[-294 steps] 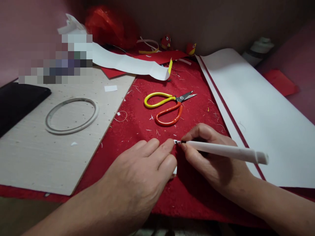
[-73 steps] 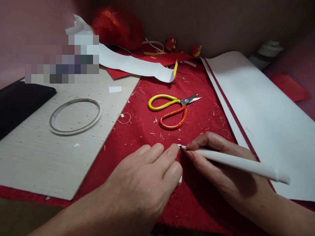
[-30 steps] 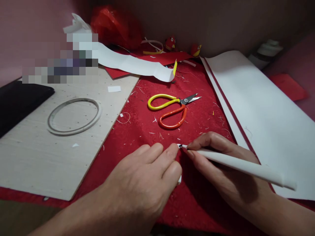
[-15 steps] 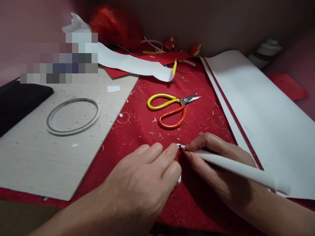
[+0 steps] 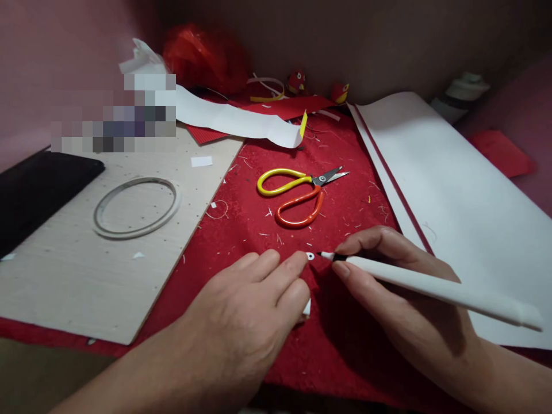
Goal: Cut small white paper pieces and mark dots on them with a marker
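My left hand (image 5: 254,305) rests on the red cloth, fingers together and bent down. Its fingertips hold a small white paper piece (image 5: 310,256) with a black dot on it; most of the piece is hidden. A second bit of white (image 5: 307,309) shows under the thumb side of that hand. In my right hand (image 5: 401,282) is a white marker (image 5: 431,284), gripped near its tip. The black tip points left, slightly apart from the dotted paper. Beyond both hands lie scissors (image 5: 297,195) with one yellow and one orange handle, blades partly spread.
Left is a pale board (image 5: 172,230) with a white ring (image 5: 103,233) and a dark flat object (image 5: 43,190). A white paper strip (image 5: 233,119) lies behind the scissors. White sheets (image 5: 466,213) cover the right. Two red figures (image 5: 296,81) and a red plastic bag (image 5: 202,60) stand behind.
My right hand has drawn the marker tip slightly right, off the small paper piece. The black dot now shows. My left hand still holds the piece; the view has shifted a little.
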Action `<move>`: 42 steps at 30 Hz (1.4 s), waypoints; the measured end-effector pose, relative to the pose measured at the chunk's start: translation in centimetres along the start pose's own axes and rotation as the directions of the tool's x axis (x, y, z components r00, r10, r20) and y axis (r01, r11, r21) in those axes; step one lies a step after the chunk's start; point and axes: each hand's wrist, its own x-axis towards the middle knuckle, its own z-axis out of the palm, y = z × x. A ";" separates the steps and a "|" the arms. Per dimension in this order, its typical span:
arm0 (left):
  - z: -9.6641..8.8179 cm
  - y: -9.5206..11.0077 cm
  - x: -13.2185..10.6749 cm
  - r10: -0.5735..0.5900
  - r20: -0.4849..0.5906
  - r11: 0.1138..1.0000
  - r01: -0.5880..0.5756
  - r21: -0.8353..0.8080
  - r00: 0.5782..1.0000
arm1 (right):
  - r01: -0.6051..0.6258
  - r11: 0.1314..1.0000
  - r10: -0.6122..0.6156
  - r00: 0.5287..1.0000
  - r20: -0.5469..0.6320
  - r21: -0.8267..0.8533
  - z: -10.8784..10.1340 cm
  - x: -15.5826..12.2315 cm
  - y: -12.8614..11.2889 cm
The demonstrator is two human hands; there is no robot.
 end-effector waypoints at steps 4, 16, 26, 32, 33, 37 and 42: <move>-0.2 0.0 -0.2 0.004 0.055 1.000 -0.004 0.001 0.998 | -0.003 0.997 0.009 0.998 -0.069 0.078 -0.4 -0.3 0.2; 0.1 -0.3 -0.2 0.028 -0.025 0.999 -0.027 0.023 0.999 | 0.062 0.954 0.033 0.951 -0.309 0.293 -1.8 0.9 0.4; 0.2 -0.3 -0.2 0.035 -0.035 0.999 -0.034 0.031 0.999 | 0.071 0.975 -0.022 0.973 -0.228 0.209 -1.5 0.3 0.6; 0.2 -0.2 -0.2 0.007 -0.043 0.999 -0.005 0.047 0.999 | 0.092 0.968 -0.060 0.988 -0.142 0.231 -1.0 -0.1 0.9; 0.2 -0.2 -0.2 0.005 -0.041 0.999 -0.003 0.047 0.999 | 0.096 0.964 -0.070 0.991 -0.113 0.249 -1.0 -0.2 0.8; 0.2 -0.2 -0.2 0.007 -0.042 0.999 -0.005 0.045 0.999 | 0.093 0.950 -0.096 0.995 -0.005 0.299 -0.6 -0.2 0.6; 0.3 -0.2 -0.1 0.012 -0.059 0.999 -0.009 0.049 0.998 | 0.136 0.958 -0.145 0.989 0.018 0.251 -0.2 0.1 0.4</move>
